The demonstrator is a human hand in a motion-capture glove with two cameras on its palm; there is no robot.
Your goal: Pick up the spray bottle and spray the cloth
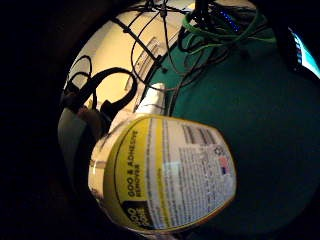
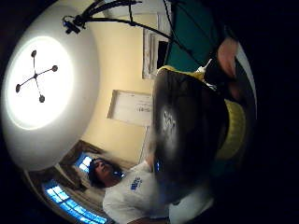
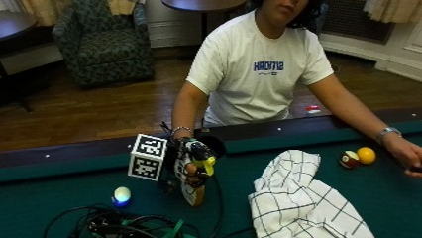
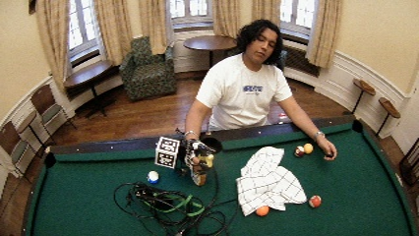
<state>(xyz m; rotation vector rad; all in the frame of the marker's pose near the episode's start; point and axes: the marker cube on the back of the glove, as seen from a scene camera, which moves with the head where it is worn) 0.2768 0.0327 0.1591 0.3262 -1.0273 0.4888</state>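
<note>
1. One spray bottle is what I have in hand at the near side of the tabletop: my gloved right hand is curled around its neck below the yellow-and-black trigger head, the base lifted just off or barely touching the green felt — I cannot tell which.
2. Up close in the little-finger palm view, the spray bottle's body is a flattened, clear plastic flask with a glossy yellow-and-white wrap label. I judge it light, rigid and a little slick on the label, so the narrow neck under the trigger is the sound place to hold, a finger free for the lever.
3. Beside it to the robot-side left lies the cloth, a white fabric with a thin dark grid, heaped in soft folds on the felt, apart from the bottle. It looks limp and absorbent and should take spray without shifting.
4. Nearer the camera, a tangle of black and green cables sprawls on the felt, with a white-and-blue ball just beyond.
5. Farther off, two billiard balls sit by the person's bare hand, which rests on the felt near the far rail.
</note>
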